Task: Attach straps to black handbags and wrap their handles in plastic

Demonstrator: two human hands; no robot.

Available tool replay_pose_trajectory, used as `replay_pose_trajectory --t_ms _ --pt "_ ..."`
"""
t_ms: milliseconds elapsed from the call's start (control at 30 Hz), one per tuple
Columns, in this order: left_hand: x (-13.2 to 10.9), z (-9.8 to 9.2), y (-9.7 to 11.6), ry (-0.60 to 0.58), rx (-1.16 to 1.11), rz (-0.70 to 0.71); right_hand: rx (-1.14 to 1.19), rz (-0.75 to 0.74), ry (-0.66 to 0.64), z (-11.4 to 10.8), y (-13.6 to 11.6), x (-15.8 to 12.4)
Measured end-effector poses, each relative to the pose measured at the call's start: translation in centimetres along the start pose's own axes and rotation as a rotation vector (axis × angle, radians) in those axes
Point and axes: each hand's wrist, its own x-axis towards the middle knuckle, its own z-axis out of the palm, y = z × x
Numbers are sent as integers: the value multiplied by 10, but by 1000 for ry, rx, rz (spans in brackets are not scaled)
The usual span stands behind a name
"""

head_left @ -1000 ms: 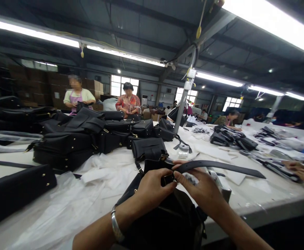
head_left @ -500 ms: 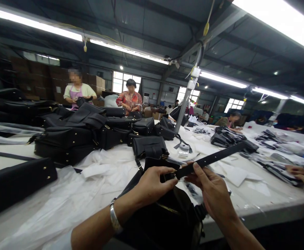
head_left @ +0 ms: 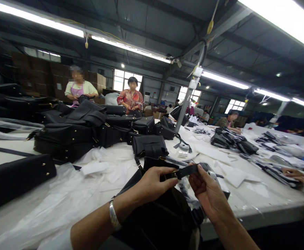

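Observation:
A black handbag point(head_left: 164, 215) stands at the table's near edge, its lower part dark and hard to make out. My left hand point(head_left: 155, 182) pinches a small gold-coloured buckle point(head_left: 176, 173) near the bag's top. From that buckle a short length of black strap point(head_left: 188, 171) runs to the right. Thumb and fingers of my right hand point(head_left: 210, 191) are closed on the strap, to the right of the buckle. Whatever lies inside the left hand's grip is partly hidden by its fingers.
Black bags point(head_left: 65, 139) are heaped on the left and centre of the white table. Thin white wrapping point(head_left: 71, 194) lies nearer. A metal post point(head_left: 187, 104) rises behind. Another person's hand point(head_left: 295, 172) is at the right, and co-workers stand across the table.
The long free end of the strap, which stretched out to the upper right, no longer shows there. My right hand holds a short stretch of it. My left hand has stayed at the buckle.

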Motion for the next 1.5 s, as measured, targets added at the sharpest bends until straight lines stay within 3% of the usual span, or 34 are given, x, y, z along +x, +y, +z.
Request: replay_pose_trajectory --t_ms 300,733,1000,1267,1400,1500 --pt "0 -1 -4 -71 -111 -106 -11 -66 -66 5 -2 -3" --pt "2 -3 2 -47 -192 -138 -132 -161 -110 9 -5 -11" --pt "1 -3 -1 -74 -99 -130 -227 -242 -121 17 -6 -13" --pt "5 2 2 27 -19 -171 -399 -296 -193 11 5 -22" --pt "3 1 0 50 21 -167 -432 -352 -182 13 -8 -20" --pt "2 0 -3 61 61 -182 -294 -243 -209 13 -32 -15"
